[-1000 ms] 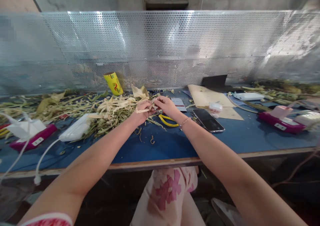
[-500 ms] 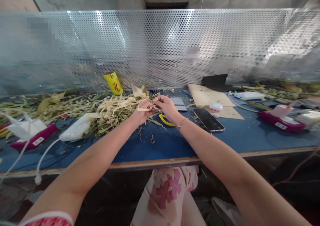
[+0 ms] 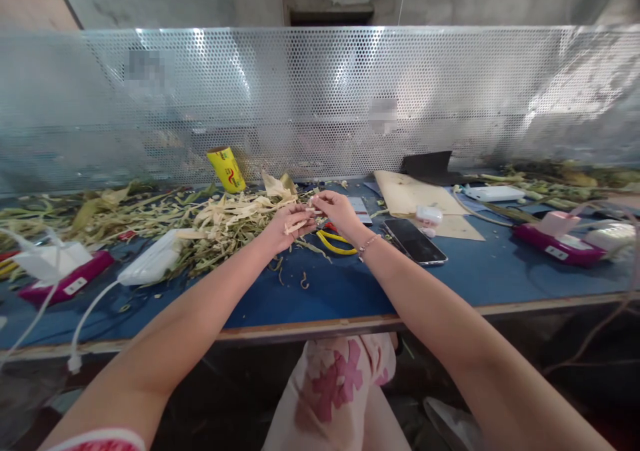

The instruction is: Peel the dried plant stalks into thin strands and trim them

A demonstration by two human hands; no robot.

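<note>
My left hand is curled around a pale dried plant strip, one end of which lies across its fingers. Fingertips of my right hand pinch the same pale material close to the left fingertips; the exact grip is too small to make out. Both hands are just above the table, at the right edge of a heap of dried leaves and stalks. Beneath my right wrist lies a tool with yellow looped handles, its red part half covered by the hand.
On the blue table are a yellow tube, a phone, a white earbud case, brown paper, and purple power strips with cables. A white power bank sits left. A perforated metal screen stands behind.
My left hand has opened slightly, and the pale strip shows more plainly across its fingers. More of the yellow handles shows under my right hand. The view has tilted up slightly.
</note>
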